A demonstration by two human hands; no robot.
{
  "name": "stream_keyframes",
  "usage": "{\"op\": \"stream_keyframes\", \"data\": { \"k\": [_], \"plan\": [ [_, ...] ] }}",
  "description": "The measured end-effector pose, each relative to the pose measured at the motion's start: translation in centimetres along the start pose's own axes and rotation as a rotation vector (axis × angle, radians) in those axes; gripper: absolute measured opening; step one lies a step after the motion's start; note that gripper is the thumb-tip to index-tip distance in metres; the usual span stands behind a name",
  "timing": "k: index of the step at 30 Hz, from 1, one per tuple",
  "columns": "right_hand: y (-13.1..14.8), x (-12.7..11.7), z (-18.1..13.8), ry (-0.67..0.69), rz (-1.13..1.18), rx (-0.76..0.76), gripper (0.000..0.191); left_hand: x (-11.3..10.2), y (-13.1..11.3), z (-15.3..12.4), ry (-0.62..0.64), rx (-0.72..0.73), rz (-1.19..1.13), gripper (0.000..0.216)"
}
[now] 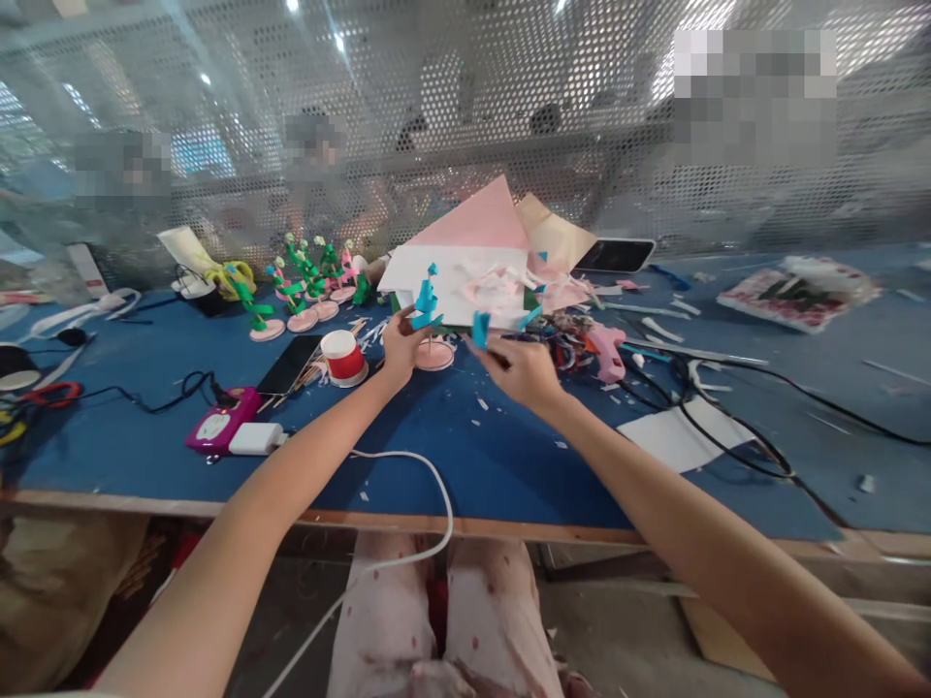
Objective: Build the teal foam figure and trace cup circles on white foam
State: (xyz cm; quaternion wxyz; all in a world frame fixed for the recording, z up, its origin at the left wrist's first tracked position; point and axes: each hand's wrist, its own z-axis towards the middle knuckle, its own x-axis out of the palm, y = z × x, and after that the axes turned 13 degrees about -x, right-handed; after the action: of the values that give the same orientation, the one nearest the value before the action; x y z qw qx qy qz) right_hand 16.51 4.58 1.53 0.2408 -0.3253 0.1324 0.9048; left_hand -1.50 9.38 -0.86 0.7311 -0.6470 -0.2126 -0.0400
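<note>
A small paper-craft piece with a blue paper spiral [427, 299] stands upright on a round pale pink base [434, 355]. My left hand [401, 345] closes its fingers on the lower part of the spiral, by the stem. Just to the right, my right hand [522, 368] pinches a short strip of blue paper [481, 330], held apart from the spiral. Behind both hands lies a stack of white paper [443, 269] with a pink sheet [480, 223] on it and curled pink scraps on top. Both thumbs are partly hidden.
Several finished-looking green spiral pieces [312, 281] stand at the back left. Nearer are a red-and-white paper cup [344, 358], a dark phone [291, 364] and a purple power strip [225, 423]. On the right lie a pink glue gun [607, 353], black cables [749, 460] and a white sheet [684, 433].
</note>
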Motion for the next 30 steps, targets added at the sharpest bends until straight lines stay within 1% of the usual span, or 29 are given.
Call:
{"op": "stream_keyframes", "data": {
  "k": [2, 3, 4, 6, 7, 8, 11, 12, 13, 16, 17, 18, 21, 22, 23, 24, 26, 27, 28, 30],
  "plan": [
    [0.0, 0.0, 0.0, 0.071, 0.165, -0.115, 0.047, 0.0, 0.0, 0.0, -0.007, 0.002, -0.001, 0.046],
    [0.0, 0.1, 0.0, 0.082, 0.199, -0.132, 0.047, 0.0, 0.0, 0.0, -0.012, 0.000, -0.001, 0.045],
    [-0.2, 0.1, -0.1, 0.064, 0.177, -0.107, 0.046, 0.0, 0.0, 0.0, -0.019, -0.003, 0.000, 0.044],
    [-0.6, 0.1, -0.1, -0.034, 0.018, 0.013, 0.044, 0.0, -0.1, 0.0, -0.034, -0.007, 0.007, 0.046],
    [-0.8, 0.2, -0.2, -0.072, -0.052, 0.050, 0.044, 0.0, -0.1, -0.1, -0.038, -0.007, 0.010, 0.046],
    [-0.9, 0.2, -0.2, -0.074, -0.070, 0.036, 0.044, 0.0, -0.2, -0.1, -0.039, -0.007, 0.011, 0.047],
    [-0.9, 0.3, -0.2, 0.039, 0.079, -0.189, 0.046, 0.0, -0.3, -0.1, -0.024, -0.008, 0.009, 0.047],
    [-0.9, 0.2, -0.2, 0.055, 0.104, -0.228, 0.046, 0.0, -0.3, -0.2, -0.021, -0.011, 0.001, 0.046],
    [-1.0, 0.2, -0.1, 0.040, 0.086, -0.219, 0.046, 0.1, -0.3, -0.2, -0.022, -0.017, -0.005, 0.047],
    [-1.1, 0.0, -0.2, -0.112, -0.118, -0.023, 0.045, 0.1, -0.4, -0.2, -0.029, -0.027, -0.004, 0.049],
    [-1.0, 0.1, -0.2, -0.135, -0.148, -0.003, 0.045, 0.2, -0.5, -0.2, -0.028, -0.027, 0.003, 0.049],
    [-0.8, 0.2, -0.3, -0.131, -0.137, -0.027, 0.045, 0.2, -0.5, -0.3, -0.029, -0.026, 0.012, 0.049],
    [0.0, 0.9, -0.5, -0.028, 0.025, -0.225, 0.042, 0.3, -0.7, -0.3, -0.057, -0.032, 0.030, 0.044],
    [0.1, 1.1, -0.5, -0.017, 0.047, -0.247, 0.041, 0.3, -0.7, -0.4, -0.068, -0.037, 0.030, 0.042],
    [0.0, 1.1, -0.5, -0.026, 0.029, -0.234, 0.040, 0.4, -0.7, -0.4, -0.073, -0.040, 0.026, 0.041],
    [-0.3, 1.0, -0.5, -0.054, -0.019, -0.189, 0.041, 0.4, -0.8, -0.4, -0.070, -0.040, 0.018, 0.039],
    [-1.1, 0.6, -0.4, -0.144, -0.147, -0.023, 0.042, 0.4, -0.8, -0.5, -0.047, -0.030, 0.000, 0.039],
    [-1.3, 0.3, -0.3, -0.152, -0.177, 0.010, 0.042, 0.4, -0.7, -0.5, -0.036, -0.026, -0.003, 0.040],
    [-1.5, 0.0, -0.2, -0.140, -0.176, -0.003, 0.043, 0.3, -0.7, -0.5, -0.032, -0.027, -0.004, 0.040],
    [-1.3, -0.3, -0.1, -0.059, -0.085, -0.143, 0.042, 0.3, -0.7, -0.5, -0.043, -0.047, 0.001, 0.041]
  ]
}}
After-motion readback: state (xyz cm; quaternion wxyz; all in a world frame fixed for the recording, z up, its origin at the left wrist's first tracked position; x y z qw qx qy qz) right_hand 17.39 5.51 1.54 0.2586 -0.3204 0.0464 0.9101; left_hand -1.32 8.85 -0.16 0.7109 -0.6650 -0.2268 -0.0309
